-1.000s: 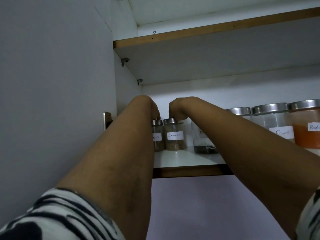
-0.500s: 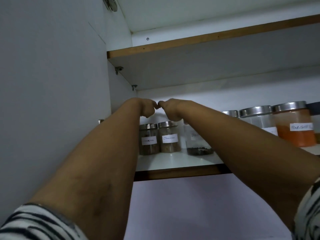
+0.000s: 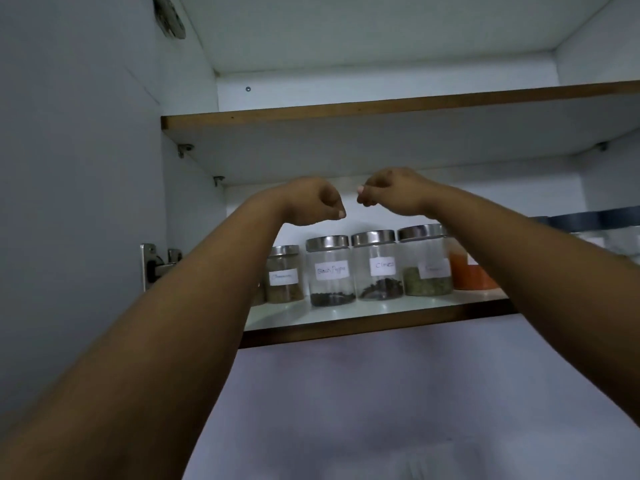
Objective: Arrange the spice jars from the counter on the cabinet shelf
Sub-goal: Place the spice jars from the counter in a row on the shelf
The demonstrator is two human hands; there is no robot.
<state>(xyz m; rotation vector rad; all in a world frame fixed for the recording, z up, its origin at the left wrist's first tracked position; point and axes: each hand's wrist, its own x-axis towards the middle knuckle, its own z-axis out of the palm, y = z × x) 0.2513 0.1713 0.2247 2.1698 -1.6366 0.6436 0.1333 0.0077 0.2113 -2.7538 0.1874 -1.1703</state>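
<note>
Jars (image 3: 331, 270) (image 3: 376, 265) on the shelf (image 3: 363, 325) read "Black Pepper", "Cloves".

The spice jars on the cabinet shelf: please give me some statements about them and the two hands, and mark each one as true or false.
1. The Black Pepper jar stands directly left of the Cloves jar. True.
2. The left hand grips a jar lid. False: it hangs curled above the jars and holds nothing.
3. The jars stand upright on the lower shelf. True.
4. The right hand rests on the upper shelf. False: it is below that shelf, in the air, touching nothing.
5. The jar with orange powder is leftmost in the row. False: it stands right of the green-filled jar.
</note>
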